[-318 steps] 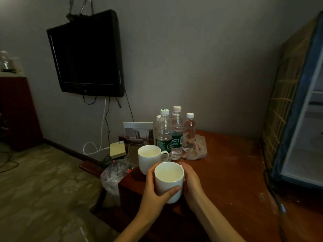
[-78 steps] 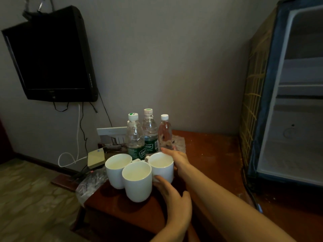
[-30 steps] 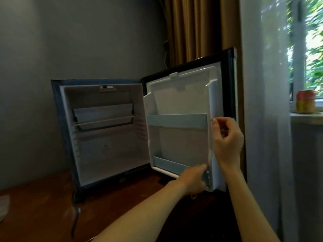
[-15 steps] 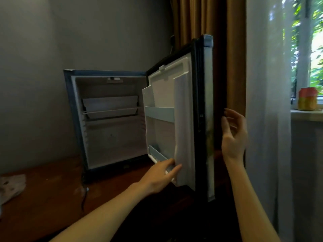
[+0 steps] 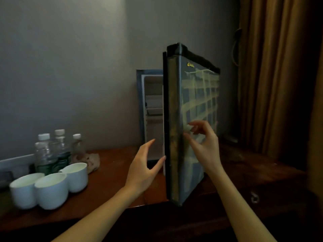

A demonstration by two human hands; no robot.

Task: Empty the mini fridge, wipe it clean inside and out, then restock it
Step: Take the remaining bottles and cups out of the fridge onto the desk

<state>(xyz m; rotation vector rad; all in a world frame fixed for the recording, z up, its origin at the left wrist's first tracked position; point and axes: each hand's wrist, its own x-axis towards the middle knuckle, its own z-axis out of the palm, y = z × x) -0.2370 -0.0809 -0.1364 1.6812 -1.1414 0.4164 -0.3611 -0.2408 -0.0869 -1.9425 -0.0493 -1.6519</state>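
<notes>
Head view, left hand (image 5: 143,169) splayed beside fridge door (image 5: 198,102), right hand (image 5: 204,145) loose, empty.

**Overall level:** dim indoor light; colours are muted and fine grain is seen throughout.
**Source:** none is seen directly. A paler patch is thrown on the grey wall (image 5: 73,49) at upper left and fades downward.
**Brightest items:** the white cups (image 5: 50,191) and the pale fridge interior (image 5: 153,105).
**Darkest areas:** the right of the table (image 5: 244,168) and the curtain (image 5: 272,84) folds, where detail is lost.
**Blur:** motion smear is noted on the fingertips of the right hand (image 5: 204,145). The bottles (image 5: 45,154) are rendered soft.
**Distortion:** verticals are tilted and bowed toward the right edge.
</notes>
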